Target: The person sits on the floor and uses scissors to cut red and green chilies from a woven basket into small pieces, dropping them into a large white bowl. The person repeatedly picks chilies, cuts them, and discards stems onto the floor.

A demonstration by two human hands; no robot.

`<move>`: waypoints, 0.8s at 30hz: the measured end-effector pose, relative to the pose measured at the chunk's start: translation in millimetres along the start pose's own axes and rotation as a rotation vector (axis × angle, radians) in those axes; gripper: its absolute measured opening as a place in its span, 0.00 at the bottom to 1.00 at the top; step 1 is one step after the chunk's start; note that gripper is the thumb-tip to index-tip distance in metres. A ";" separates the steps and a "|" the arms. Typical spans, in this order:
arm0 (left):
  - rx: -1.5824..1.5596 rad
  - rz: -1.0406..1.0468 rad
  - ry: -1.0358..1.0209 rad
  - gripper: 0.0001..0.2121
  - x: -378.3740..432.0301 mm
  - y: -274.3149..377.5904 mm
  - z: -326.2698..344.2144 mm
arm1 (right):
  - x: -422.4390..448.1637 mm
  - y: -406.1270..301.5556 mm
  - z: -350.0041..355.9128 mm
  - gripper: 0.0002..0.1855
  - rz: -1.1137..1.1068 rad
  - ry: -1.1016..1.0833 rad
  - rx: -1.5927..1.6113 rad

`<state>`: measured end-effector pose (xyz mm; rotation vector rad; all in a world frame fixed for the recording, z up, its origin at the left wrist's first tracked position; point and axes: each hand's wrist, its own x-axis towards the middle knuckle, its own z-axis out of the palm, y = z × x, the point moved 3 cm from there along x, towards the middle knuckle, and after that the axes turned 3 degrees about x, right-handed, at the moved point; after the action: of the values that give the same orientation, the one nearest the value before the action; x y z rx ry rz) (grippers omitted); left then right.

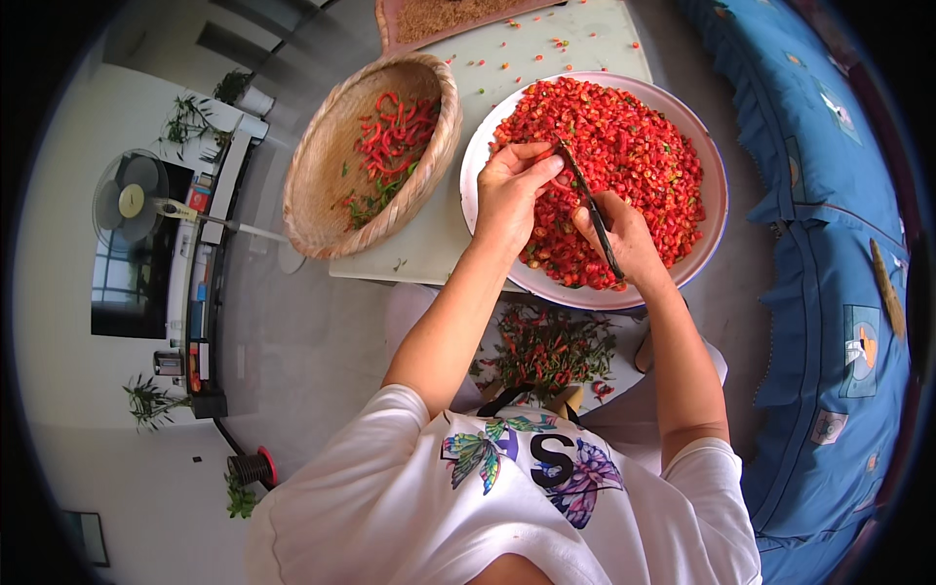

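Note:
My left hand (pixel 508 194) pinches a red chili pepper (pixel 542 154) between thumb and fingertips, above a white enamel basin (pixel 479 157) with a blue rim. My right hand (pixel 625 238) grips a long, dark cutting tool (pixel 591 205); whether it is a knife or scissors seen edge-on I cannot tell. Its far tip is close beside the left fingertips and the pepper. Chopped red chilies (pixel 621 146), with a few green and orange bits, are heaped in the basin below both hands. Left of the basin, a tilted woven basket (pixel 314 190) holds whole red chilies (pixel 395 139) and some green ones.
Chopped bits dot the pale tabletop (pixel 439 259). A tray of brown grain-like material (pixel 446 18) sits at the far edge. Chili stems and scraps (pixel 552 351) lie on the floor between my legs. A blue-covered sofa (pixel 819 292) is at right; a standing fan (pixel 131 201) at left.

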<state>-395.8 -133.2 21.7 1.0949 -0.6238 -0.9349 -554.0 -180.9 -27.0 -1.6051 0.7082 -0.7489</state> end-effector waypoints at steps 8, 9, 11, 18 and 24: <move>0.009 0.058 0.077 0.10 -4.4 3.2 2.9 | 2.1 0.0 5.4 0.29 0.095 0.080 0.042; -0.017 0.069 0.074 0.10 -4.2 2.1 2.3 | 3.2 0.7 6.2 0.29 0.087 0.080 0.045; -0.068 0.090 0.069 0.10 -2.9 -0.9 -1.3 | 5.1 2.4 7.5 0.29 0.073 0.080 0.050; 0.011 0.057 0.033 0.10 0.1 1.7 -7.3 | 3.2 -0.7 6.2 0.30 0.045 0.068 -0.028; -0.172 0.057 0.062 0.10 6.4 -0.8 -22.4 | 9.3 -2.2 4.7 0.33 0.032 0.029 -0.099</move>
<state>-374.7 -128.6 12.9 0.9441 -0.5109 -0.8850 -544.5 -185.1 -24.7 -1.6712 0.8010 -0.7244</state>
